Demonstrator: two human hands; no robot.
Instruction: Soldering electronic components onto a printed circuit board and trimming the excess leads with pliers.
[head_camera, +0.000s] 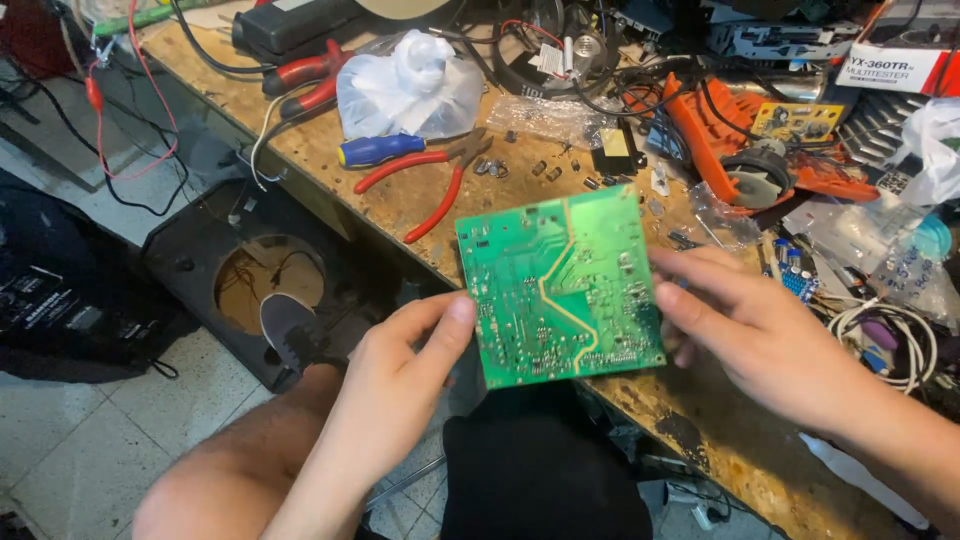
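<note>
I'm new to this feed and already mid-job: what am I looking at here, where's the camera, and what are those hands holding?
There is no machine: a person works bare-handed, and the one camera sits on their head, looking down. The left hand and right hand hold a green circuit board by its side edges, solder side up, above the edge of a worn wooden workbench. On the bench lie red-handled pliers, a blue-handled screwdriver, a white plastic bag, small loose parts and an orange device housing. A black speaker box stands on the floor.
</note>
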